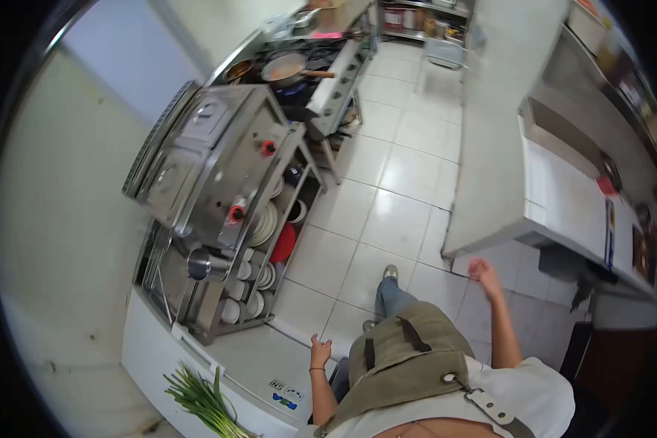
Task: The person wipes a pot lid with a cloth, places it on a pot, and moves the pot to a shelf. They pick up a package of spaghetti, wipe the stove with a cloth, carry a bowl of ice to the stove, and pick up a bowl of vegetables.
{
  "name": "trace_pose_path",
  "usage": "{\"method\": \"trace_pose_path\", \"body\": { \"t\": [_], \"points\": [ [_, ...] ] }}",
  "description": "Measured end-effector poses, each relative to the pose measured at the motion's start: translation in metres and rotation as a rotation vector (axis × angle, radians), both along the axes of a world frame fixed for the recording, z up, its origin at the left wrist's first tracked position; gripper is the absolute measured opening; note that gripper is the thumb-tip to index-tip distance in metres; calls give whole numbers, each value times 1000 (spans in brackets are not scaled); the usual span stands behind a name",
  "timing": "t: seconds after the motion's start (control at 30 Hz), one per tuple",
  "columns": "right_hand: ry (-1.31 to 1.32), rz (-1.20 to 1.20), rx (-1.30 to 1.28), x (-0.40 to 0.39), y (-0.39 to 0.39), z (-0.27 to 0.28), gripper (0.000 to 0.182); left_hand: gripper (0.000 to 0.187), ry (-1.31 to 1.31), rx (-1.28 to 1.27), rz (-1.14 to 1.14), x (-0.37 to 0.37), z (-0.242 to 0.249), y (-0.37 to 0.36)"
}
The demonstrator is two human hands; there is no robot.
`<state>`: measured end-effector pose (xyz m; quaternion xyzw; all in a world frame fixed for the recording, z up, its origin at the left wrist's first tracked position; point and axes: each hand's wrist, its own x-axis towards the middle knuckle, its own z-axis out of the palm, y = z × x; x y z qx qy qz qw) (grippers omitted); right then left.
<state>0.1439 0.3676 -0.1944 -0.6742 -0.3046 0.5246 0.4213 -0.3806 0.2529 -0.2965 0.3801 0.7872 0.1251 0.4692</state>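
My left hand (320, 352) hangs at my side near the white freezer (255, 365). Its fingers are apart and nothing is in it. On the freezer top lies a bunch of green onions (204, 401), to the left of that hand and not touched by it. My right hand (480, 270) is held out to the right, close to the end of the white counter (489, 226). Its fingers look loosely bent and apart, somewhat blurred, with no object visible in them.
A steel food warmer (219, 160) with red knobs stands on the left above shelves of plates (264, 223). A metal pitcher (204, 264) is beside it. Beyond, a frying pan (283, 68) sits on the stove (328, 87). The tiled aisle (401, 168) leads to far shelves (416, 29).
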Motion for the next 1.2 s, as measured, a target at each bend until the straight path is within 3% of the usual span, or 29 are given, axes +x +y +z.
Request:
{"method": "trace_pose_path", "body": {
  "t": [0.07,0.17,0.2,0.23,0.27,0.33,0.43,0.57,0.7,0.83,1.2],
  "points": [
    [-131,-79,468,11,14,146,13,75,46,-7,-169,16,-9,22],
    [-393,-326,774,27,-23,332,20,76,91,-25,-433,54,4,75],
    [-404,-270,1106,43,-39,367,26,75,46,43,-458,77,27,97],
    [-458,-67,1389,55,-59,407,33,75,-2,108,-479,100,45,117],
    [-772,76,1492,57,-76,448,36,75,-3,107,-516,122,53,138],
    [-492,477,1457,84,-128,517,35,73,-20,195,-539,163,66,173],
    [-819,400,1666,61,-109,548,33,71,4,285,-608,232,63,213],
    [-969,425,1583,96,-117,552,32,72,-88,290,-710,339,44,243],
    [-1040,390,1539,124,-121,553,32,75,-231,200,-873,433,79,234],
    [-1083,372,1513,143,-120,557,31,77,-254,219,-1009,465,54,225],
    [-1211,246,1403,162,-116,568,30,86,-18,23,-1219,436,28,277]
  ]
}}
